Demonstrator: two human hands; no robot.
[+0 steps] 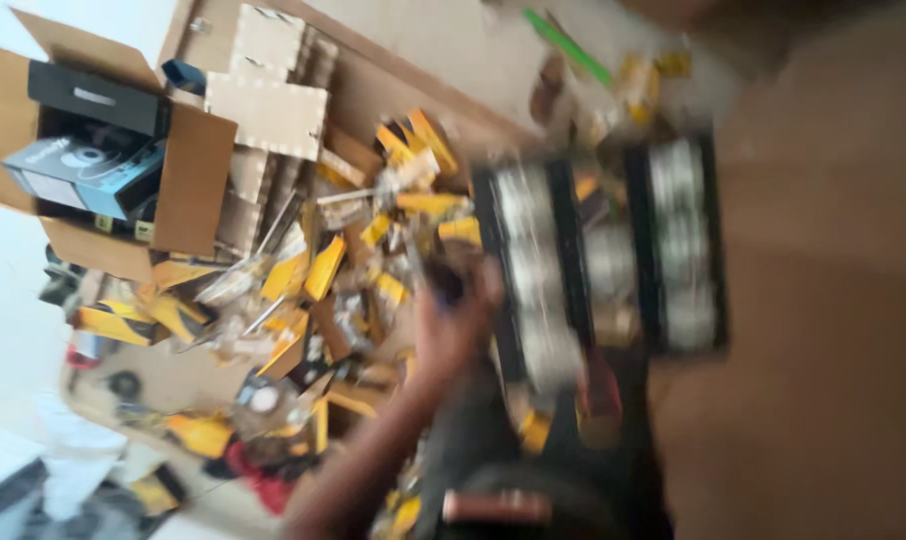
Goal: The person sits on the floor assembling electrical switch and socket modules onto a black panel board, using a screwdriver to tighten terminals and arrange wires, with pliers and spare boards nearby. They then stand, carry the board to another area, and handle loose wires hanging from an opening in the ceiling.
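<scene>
Nearest the cam, a big brown blurred shape (823,330) fills the right side, w/ a dark rounded object (498,505) at the bottom edge; too smeared to tell what either is. One hand (451,325) reaches up from the bottom centre into the pile of yellow-and-black packets (323,265), fingers curled around a small dark item (446,283), tho blur hides how tight; which hand it is, can't tell. Just right of it stand black racks w/ shiny silvery parts (603,260), and far left an open cardboard box (198,180) holds black & blue cartons (83,165).
</scene>
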